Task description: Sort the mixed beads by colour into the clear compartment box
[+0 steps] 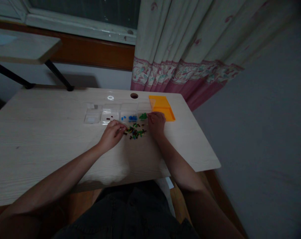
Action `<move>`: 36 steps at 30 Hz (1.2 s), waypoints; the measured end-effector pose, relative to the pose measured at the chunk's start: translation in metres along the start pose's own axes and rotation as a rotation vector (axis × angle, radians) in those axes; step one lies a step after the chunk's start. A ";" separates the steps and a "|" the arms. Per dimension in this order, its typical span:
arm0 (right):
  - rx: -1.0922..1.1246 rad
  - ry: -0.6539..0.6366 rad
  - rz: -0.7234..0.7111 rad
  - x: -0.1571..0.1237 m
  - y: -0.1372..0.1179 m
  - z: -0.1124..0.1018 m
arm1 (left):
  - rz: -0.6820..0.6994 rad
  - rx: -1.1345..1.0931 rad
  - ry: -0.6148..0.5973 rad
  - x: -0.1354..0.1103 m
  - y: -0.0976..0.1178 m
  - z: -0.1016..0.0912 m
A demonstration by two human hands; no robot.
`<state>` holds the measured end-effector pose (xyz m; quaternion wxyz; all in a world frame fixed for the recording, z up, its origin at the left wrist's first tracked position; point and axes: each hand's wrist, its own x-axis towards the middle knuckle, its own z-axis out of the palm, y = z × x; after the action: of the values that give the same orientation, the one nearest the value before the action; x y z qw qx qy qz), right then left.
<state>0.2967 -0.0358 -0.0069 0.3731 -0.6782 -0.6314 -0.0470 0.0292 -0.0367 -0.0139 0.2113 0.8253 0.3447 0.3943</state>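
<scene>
A pile of small building bricks (135, 131), mostly green, dark brown and yellow, lies on the table between my hands. My left hand (112, 134) is at the pile's left edge, its fingertips pinched together; what is in them is too small to name. Behind the pile is a clear plastic compartment box (110, 113). Its compartments hold a few dark brown bricks (108, 119), blue bricks (132, 118) and green bricks (143, 116). Beside the green ones, my right hand (157, 122) has its fingers curled closed, and their tips are partly hidden.
An orange plastic tray (162, 108) stands behind my right hand. The wooden table (53, 149) has a round cable hole (134, 96) near its back edge. A raised shelf (26, 46) on black legs is at the left. Curtains (175, 49) hang behind the table.
</scene>
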 end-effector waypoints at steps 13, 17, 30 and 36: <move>0.036 0.025 -0.021 -0.001 -0.001 0.001 | 0.040 0.166 -0.144 0.001 0.013 -0.003; 0.039 0.000 -0.022 -0.001 -0.002 0.000 | 0.039 0.188 -0.147 -0.001 0.010 0.000; 0.027 0.028 -0.049 -0.003 -0.004 0.001 | 0.038 0.300 -0.157 0.000 0.008 0.004; 0.045 -0.006 -0.038 -0.003 -0.007 0.000 | -0.003 0.380 -0.137 0.001 0.013 0.004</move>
<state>0.2894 -0.0389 -0.0057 0.3855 -0.6577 -0.6461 -0.0381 0.0381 -0.0450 -0.0078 0.0753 0.8748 0.3987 0.2647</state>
